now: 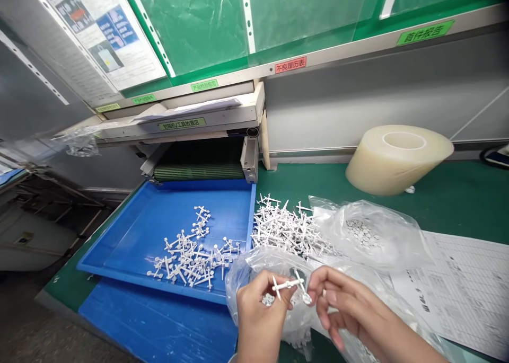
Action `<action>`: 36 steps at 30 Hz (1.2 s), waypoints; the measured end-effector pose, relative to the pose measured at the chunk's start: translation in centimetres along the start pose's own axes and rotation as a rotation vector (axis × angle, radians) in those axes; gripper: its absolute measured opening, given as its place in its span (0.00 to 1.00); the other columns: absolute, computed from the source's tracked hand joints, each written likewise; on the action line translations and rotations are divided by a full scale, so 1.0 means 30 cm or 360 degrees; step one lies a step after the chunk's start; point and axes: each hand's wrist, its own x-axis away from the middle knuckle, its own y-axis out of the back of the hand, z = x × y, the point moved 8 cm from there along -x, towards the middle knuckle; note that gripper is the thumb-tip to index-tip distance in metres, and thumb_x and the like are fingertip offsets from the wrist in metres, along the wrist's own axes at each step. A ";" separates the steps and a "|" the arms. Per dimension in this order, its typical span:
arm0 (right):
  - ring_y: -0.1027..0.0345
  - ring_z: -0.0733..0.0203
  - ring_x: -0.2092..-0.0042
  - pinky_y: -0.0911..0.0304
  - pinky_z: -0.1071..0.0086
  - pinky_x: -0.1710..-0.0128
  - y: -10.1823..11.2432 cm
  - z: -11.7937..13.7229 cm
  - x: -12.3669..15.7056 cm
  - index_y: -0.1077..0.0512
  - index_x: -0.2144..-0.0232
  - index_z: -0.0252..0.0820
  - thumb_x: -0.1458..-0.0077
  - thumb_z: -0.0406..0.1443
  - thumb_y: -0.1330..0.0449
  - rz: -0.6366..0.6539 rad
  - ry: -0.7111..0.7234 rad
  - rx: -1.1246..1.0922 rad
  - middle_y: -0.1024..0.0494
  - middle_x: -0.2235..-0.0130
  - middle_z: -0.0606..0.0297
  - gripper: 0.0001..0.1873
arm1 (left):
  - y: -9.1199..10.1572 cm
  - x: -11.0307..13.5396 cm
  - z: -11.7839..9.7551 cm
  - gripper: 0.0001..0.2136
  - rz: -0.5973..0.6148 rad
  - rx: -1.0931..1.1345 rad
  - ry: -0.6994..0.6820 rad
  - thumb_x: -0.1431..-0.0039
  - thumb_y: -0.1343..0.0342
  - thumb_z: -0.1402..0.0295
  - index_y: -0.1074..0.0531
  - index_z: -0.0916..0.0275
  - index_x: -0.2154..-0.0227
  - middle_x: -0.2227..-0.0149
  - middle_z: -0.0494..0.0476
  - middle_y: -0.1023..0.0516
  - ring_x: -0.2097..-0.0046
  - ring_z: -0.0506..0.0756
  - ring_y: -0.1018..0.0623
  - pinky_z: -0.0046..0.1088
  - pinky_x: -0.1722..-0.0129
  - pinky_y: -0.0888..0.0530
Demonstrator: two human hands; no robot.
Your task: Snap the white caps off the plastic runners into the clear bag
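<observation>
Evidently the left hand (260,307) pinches a white part (288,285) at six o'clock in view, over a clear bag (274,259); the right hand (350,302), loosely curled, sits by the part's round tip (306,298), any hold unclear. Gripping lightly mid-bar should spare the slender ends.

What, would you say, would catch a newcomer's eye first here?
Probably the wide blue tray at centre-left, white pieces scattered in it, with a white heap just to its right. Then the big pale roll standing at the right rear. In the foreground, the left hand holds one small white part, the right hand close by.
</observation>
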 end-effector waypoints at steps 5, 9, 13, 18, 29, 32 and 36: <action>0.58 0.75 0.82 0.56 0.78 0.85 -0.061 -0.052 -0.024 0.34 0.69 0.40 0.47 0.54 0.42 0.0215 -0.0087 -0.0060 0.37 0.76 0.73 0.22 | -0.007 -0.005 0.003 0.06 0.0045 -0.0057 -0.0084 0.51 0.41 0.69 0.27 0.61 0.80 0.79 0.51 0.23 0.74 0.52 0.24 0.25 0.71 0.31; 0.48 0.68 0.76 0.51 0.73 0.77 -0.037 -0.001 -0.016 0.30 0.74 0.40 0.43 0.54 0.46 -0.0085 0.0222 0.0437 0.35 0.75 0.70 0.23 | -0.057 -0.016 0.080 0.09 0.0295 0.0266 0.0278 0.55 0.40 0.69 0.35 0.61 0.82 0.83 0.48 0.27 0.84 0.48 0.30 0.21 0.82 0.33; 0.50 0.69 0.77 0.55 0.74 0.78 -0.029 0.010 -0.016 0.33 0.77 0.39 0.46 0.56 0.43 -0.0156 0.0171 0.0387 0.38 0.78 0.72 0.25 | -0.052 -0.012 0.068 0.03 0.0263 0.0236 0.0058 0.52 0.42 0.72 0.30 0.61 0.77 0.77 0.51 0.21 0.76 0.52 0.22 0.23 0.75 0.26; 0.65 0.74 0.82 0.65 0.76 0.84 -0.043 -0.059 -0.037 0.38 0.77 0.41 0.46 0.55 0.45 0.0059 -0.0287 -0.0073 0.41 0.83 0.76 0.24 | 0.018 0.093 -0.067 0.14 -0.0148 -0.0366 -0.1165 0.46 0.46 0.83 0.25 0.59 0.62 0.61 0.57 0.18 0.59 0.54 0.20 0.26 0.57 0.26; 0.40 0.68 0.75 0.39 0.74 0.76 -0.068 -0.006 -0.132 0.33 0.69 0.40 0.51 0.39 0.48 0.0290 -0.0151 0.0242 0.31 0.70 0.66 0.08 | -0.047 -0.301 -0.114 0.08 0.0321 -0.1522 -0.0857 0.38 0.50 0.74 0.25 0.63 0.64 0.65 0.56 0.21 0.64 0.54 0.22 0.26 0.63 0.27; 0.36 0.64 0.73 0.35 0.71 0.74 -0.085 0.008 -0.176 0.36 0.67 0.42 0.51 0.36 0.54 0.0316 -0.0035 0.0666 0.32 0.69 0.65 0.10 | -0.018 -0.390 -0.112 0.12 0.0387 -0.1662 -0.0750 0.39 0.46 0.67 0.30 0.60 0.52 0.48 0.59 0.28 0.56 0.55 0.23 0.27 0.56 0.27; 0.35 0.56 0.67 0.35 0.60 0.65 -0.125 0.016 -0.214 0.36 0.71 0.43 0.51 0.30 0.52 0.0250 0.0214 0.1198 0.32 0.70 0.63 0.06 | 0.113 -0.443 -0.022 0.11 0.0427 -0.1966 -0.0396 0.37 0.48 0.65 0.30 0.66 0.55 0.55 0.60 0.25 0.57 0.56 0.23 0.40 0.57 0.26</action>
